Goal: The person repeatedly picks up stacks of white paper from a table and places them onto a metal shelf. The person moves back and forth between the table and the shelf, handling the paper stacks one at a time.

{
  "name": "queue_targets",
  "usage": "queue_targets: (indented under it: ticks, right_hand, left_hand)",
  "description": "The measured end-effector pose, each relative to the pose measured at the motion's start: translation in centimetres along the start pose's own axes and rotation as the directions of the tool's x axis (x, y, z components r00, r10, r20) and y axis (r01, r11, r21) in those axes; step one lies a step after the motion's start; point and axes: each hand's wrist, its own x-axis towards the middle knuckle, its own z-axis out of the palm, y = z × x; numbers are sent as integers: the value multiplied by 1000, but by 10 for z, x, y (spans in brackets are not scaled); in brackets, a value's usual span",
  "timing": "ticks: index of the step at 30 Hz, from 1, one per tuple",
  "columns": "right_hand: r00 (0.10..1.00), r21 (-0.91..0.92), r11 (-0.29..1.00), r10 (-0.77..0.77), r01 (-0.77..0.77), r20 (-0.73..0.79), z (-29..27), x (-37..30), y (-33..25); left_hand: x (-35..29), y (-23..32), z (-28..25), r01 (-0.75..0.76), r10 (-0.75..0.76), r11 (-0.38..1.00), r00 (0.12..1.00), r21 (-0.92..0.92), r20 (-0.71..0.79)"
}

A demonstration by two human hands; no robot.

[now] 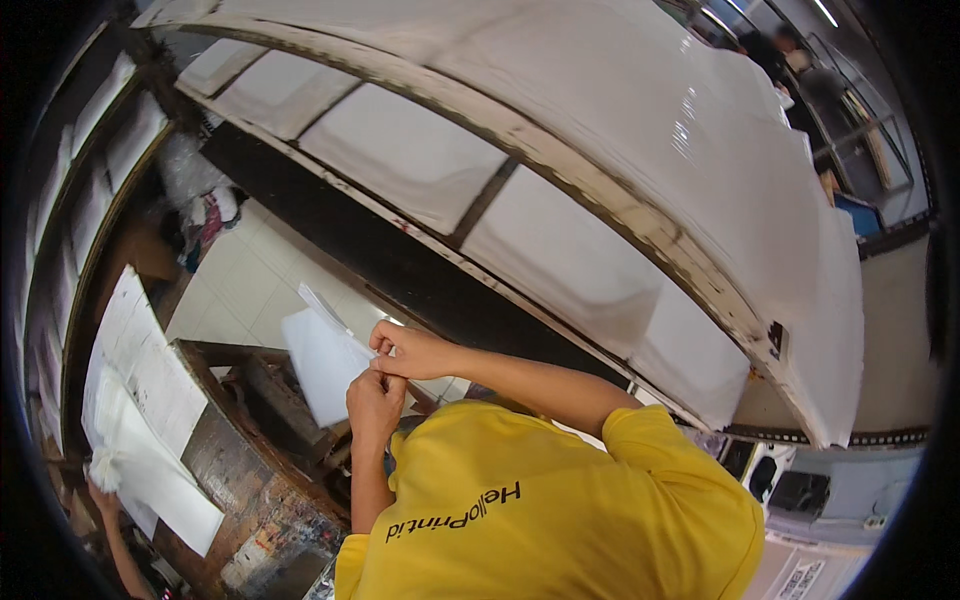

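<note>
My left hand and my right hand meet in front of my yellow shirt, fingertips pinched close together. Between them they grip the edge of a thin white sheet. It hangs down to the left of my fingers, with a narrow folded strip standing out at its top. Whether it is cloth or paper I cannot tell. My fingers hide the pinched part.
A long frame with white panels runs across ahead. At left, a worn, stained table bears white sheets; another person's hand touches them. A rack of white panels stands far left. Pale floor tiles show between.
</note>
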Motion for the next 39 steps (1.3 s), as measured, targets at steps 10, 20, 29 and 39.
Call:
queue_targets:
  ticks: [10,20,29,39]
  right_hand:
    - [981,-253,967,-86,40,-172,-81,-44,-11]
    - [593,-23,970,128,-241,-795,-348,-258,24]
    - [138,339,911,377,-236,-916,-480,-510,145]
    - [-260,493,701,420,-516,-870,-496,-627,228]
  left_hand:
    - [-35,72,42,-223,232,964,972,-144,45]
    - [-82,-7,135,24,-21,998,998,-64,55]
    - [-170,-188,256,346,-350,937,918,56,185]
    - [-213,-225,306,668,-645,667,740,-331,193]
